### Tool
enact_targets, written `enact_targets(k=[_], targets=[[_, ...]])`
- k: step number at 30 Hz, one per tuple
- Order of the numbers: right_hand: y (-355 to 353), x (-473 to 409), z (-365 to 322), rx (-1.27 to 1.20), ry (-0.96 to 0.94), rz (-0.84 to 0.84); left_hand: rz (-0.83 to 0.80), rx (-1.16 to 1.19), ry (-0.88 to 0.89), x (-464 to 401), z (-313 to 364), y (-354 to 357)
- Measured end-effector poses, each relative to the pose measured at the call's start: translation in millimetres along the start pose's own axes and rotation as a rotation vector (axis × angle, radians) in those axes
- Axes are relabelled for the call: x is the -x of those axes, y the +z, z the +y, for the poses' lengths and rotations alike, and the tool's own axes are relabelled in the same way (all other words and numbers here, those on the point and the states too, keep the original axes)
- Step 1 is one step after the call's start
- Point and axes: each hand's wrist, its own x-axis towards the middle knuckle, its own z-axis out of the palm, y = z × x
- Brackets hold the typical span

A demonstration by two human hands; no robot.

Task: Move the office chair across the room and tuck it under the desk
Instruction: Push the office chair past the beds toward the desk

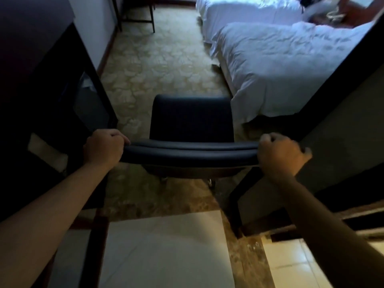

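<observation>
The office chair [191,129] stands in a narrow passage at the edge of the carpet, near the bed [280,65]. The left hand [104,148] and the right hand [280,154] each curl their fingers around one end of the padded backrest top. It probably rolls easily, but the carpet may drag the wheels.

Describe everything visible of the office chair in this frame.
The office chair is dark, navy or black, with smooth padded upholstery that looks like leather or vinyl. It stands upright, seen from behind and above: a thick rolled backrest top edge nearest the camera, a flat rectangular seat beyond. No armrests show. A metallic part of the base glints beneath. It stands where a marble threshold meets patterned carpet, beside the near bed. The left hand and right hand grip the backrest's two ends.
</observation>
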Motion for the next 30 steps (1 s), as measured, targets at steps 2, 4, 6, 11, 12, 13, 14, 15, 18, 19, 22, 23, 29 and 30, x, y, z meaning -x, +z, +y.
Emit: enact_targets(k=[2,4,6,11,12,13,14,15,18,19,22,23,29,30], targets=[[7.6,-24.1,-40.6,-0.007,-0.152,-0.007,-0.064,-0.046,0.056,-40.9,31.8,-1.2],[15.2,-55.6,-66.8,0.054,-0.277,-0.027,-0.112,-0.151,0.141,-80.6,61.5,5.0],[20.3,-108.4,-97.1,0.121,-0.313,-0.050,-0.167,-0.224,0.198,-128.4,95.7,15.8],[41.2,-232.4,-151.5,0.219,-0.384,-0.122,-0.134,-0.348,0.168,-228.9,161.7,44.4],[47.8,-256.9,-157.4,0.258,-0.397,-0.142,-0.089,-0.340,0.191,-247.7,169.6,50.7],[53.3,-276.0,-158.6,0.288,-0.385,-0.157,-0.070,-0.349,0.225,-256.3,175.6,55.7],[55.9,-290.6,-160.2,0.300,-0.353,-0.215,-0.087,-0.354,0.250,-262.9,180.2,60.8],[62.9,-302.1,-158.3,0.301,-0.347,-0.236,-0.109,-0.346,0.254,-268.9,182.6,65.3],[85.9,-350.4,-177.5,0.288,-0.405,-0.292,-0.186,-0.354,0.176,-315.8,199.4,73.6],[91.7,-361.3,-182.1,0.284,-0.445,-0.297,-0.225,-0.377,0.158,-327.9,201.1,76.6],[112.4,-413.8,-208.4,0.262,-0.464,-0.411,-0.323,-0.392,0.076,-383.6,218.8,87.9],[118.2,-430.1,-214.5,0.276,-0.463,-0.447,-0.342,-0.384,0.062,-398.3,227.6,92.5],[162.0,-525.4,-251.8,0.309,-0.516,-0.486,-0.242,-0.293,-0.020,-482.8,259.1,120.3],[171.2,-540.4,-260.0,0.319,-0.524,-0.489,-0.235,-0.303,-0.028,-499.7,264.8,122.3]])
